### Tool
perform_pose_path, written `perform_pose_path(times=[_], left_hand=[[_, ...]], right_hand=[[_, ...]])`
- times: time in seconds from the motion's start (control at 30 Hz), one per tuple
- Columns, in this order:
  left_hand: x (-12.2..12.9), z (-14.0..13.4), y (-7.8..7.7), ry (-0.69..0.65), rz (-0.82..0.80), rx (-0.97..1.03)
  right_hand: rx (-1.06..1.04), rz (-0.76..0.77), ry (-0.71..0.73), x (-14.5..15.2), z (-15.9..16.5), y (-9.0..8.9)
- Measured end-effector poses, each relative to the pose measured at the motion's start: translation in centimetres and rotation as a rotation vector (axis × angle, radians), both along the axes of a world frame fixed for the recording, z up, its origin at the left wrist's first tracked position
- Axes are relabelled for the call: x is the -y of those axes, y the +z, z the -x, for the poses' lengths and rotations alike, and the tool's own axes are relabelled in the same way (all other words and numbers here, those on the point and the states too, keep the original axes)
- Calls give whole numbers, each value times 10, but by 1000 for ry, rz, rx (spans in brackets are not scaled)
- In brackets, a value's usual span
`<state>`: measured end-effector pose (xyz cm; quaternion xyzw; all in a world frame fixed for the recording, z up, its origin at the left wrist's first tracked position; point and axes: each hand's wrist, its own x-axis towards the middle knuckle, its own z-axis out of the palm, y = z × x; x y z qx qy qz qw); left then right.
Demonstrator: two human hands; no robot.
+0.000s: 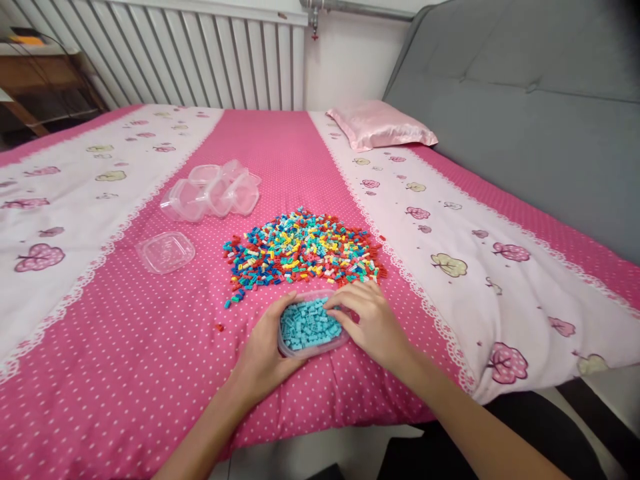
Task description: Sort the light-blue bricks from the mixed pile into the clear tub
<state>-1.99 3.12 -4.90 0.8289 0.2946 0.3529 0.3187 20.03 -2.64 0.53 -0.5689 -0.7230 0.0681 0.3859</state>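
A clear plastic container (320,349) full of light blue toy bricks (309,325) rests near the front edge of the bed. Wrapped around its left side is my left hand (267,343), thumb and fingers gripping the wall. My right hand (367,313) hovers over the container's right side, its fingertips drawn together above the blue bricks. Whether a brick is pinched in them is too small to tell. Just beyond the container spreads a heap of mixed small bricks (305,250) in red, blue, yellow, green and other colours.
Several empty clear containers (215,190) lie clustered farther back on the pink dotted bedspread (175,347). A clear lid (166,252) lies to the left. One red brick (219,327) sits apart. Behind are a pink pillow (383,125), a grey backrest (525,100) and a white radiator (210,60).
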Motion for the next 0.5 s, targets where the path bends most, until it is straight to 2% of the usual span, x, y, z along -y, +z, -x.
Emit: perform_pose_path(times=[0.23,0.37,0.5], left_hand=[[1,-3,6,-8,18,23],[1,-2,4,4,17,24],[1,-1,0,-6,38,4]], right_hand=[[127,-13,44,3,-18,7],[195,-35,63,5,-15,5],[233,-80,18,5,-11,4]])
